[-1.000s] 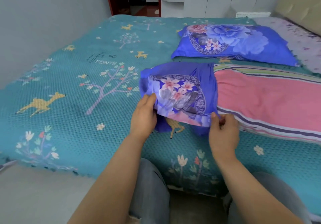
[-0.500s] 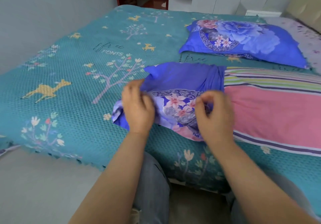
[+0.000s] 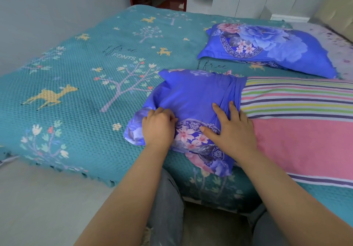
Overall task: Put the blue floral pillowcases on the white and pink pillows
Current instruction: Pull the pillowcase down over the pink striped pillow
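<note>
- the left hand (image 3: 157,129) had its fingers (image 3: 168,116) curled, pinching a bunched fold of the pillowcase (image 3: 191,112) near its left edge.
- the right hand (image 3: 232,131) lay flat on the pillowcase, fingers (image 3: 219,112) straight and spread, thumb out to the left, grasping nothing.
- the pillowcase, blue with pink flowers, was gathered in folds over the left end of the striped pillow (image 3: 305,131), covering only that end.
- the rest of the pillow, pink with a band of coloured stripes, stretched bare to the right.
- pillow and pillowcase lay near the front edge of the bed (image 3: 76,85), on its teal cover with deer and trees.
- a second pillow (image 3: 267,47), already in a blue floral case, lay farther back, apart from the first.
</note>
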### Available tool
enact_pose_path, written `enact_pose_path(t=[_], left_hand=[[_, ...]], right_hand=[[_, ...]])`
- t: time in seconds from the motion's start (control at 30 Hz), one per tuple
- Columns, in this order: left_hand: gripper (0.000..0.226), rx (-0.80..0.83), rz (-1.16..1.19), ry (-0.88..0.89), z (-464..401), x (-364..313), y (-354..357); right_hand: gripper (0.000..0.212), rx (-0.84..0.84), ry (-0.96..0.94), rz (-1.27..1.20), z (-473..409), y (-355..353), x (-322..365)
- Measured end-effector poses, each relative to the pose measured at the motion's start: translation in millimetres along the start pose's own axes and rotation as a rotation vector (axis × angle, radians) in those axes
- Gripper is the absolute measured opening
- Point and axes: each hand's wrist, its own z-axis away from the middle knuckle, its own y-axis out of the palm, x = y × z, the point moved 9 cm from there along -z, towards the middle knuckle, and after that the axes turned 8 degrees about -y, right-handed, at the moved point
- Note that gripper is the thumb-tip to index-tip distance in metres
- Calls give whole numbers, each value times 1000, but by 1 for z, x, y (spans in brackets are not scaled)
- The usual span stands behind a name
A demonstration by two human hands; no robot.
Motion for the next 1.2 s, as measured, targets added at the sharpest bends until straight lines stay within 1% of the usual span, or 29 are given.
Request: enact_pose_path(t=[0.07,0.13,0.2,0.23,0.27,0.3,0.33,0.37,0.43,0.5,0.57,0.63,0.73,0.87,0.93,1.0,1.13,1.2], left_hand=[[22,-24,76,2,2,-2,-3],[29,33,181,-96,-1,7,7],[43,226,249,-240,-6,21,29],[42,333,298,-280,-7,24,39],[35,407,360,-294,-7,25,45],[30,422,416,-307,-7,25,44],[31,385,460,-319,-8,26,38],[28,310,471,-320,-9,27,28],[21,100,356,-248,-9,23,2],[22,-74,253,-133,-7,12,-20],[24,-154,235,-80,-4,2,-35],[23,-193,212,-44,0,-9,-44],[23,-224,178,-15,5,-17,-54],[25,-249,123,-8,-1,-22,-71],[25,-242,148,8,-1,-31,-78],[26,-187,190,18,6,-44,-76],[25,-9,313,35,39,-75,-52],[25,7,296,53,48,-76,-40]], right_hand=[[84,25,-16,-11,-1,1,-1],[85,27,-23,-18,-3,1,0],[87,20,-33,-13,-3,3,2],[89,21,-39,-14,-2,5,3],[92,25,-44,-21,-1,7,3],[96,35,-48,-28,0,8,4],[99,48,-54,-35,1,10,4],[102,61,-61,-42,0,11,4],[106,88,-75,-62,-1,11,3],[108,109,-87,-83,-3,11,3],[107,119,-85,-95,-4,11,2],[103,103,-69,-83,-5,11,1],[98,71,-42,-47,-10,11,2],[98,59,-31,-19,-15,12,4],[97,52,-25,-14,-19,12,4],[94,40,-8,-14,-25,12,3],[83,-1,25,5,-37,12,-3],[80,-18,24,12,-41,13,-6]])
